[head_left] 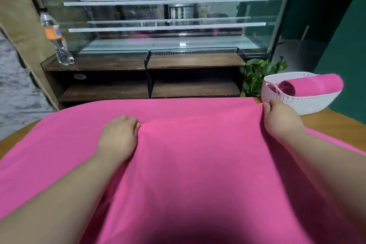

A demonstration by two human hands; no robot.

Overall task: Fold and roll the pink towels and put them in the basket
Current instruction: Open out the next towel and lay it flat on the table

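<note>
Two bare hands hold one large pink towel [188, 164], which covers most of the wooden table [336, 123] in front of the person. The left hand [118, 134] lies knuckles up near the middle of the cloth, its fingers curled close together and pinching a raised fold in the upper layer. The right hand [281, 120] grips the same fold line farther right, with its fingers bent over the edge and its thumb against the fabric. Between the hands the lifted edge runs as a soft ridge, with a lower layer of towel lying flat beyond it up to the far side of the table.

A white perforated basket [301, 103] stands on the table's far right corner, just beside the right hand. Inside it are rolled pink towels [316, 85], one sticking out over the rim. Behind the table are a dark wooden shelf unit [194, 61], a glass display case [168, 16], a clear bottle [54, 35] with an orange label, and a leafy green plant [255, 73].
</note>
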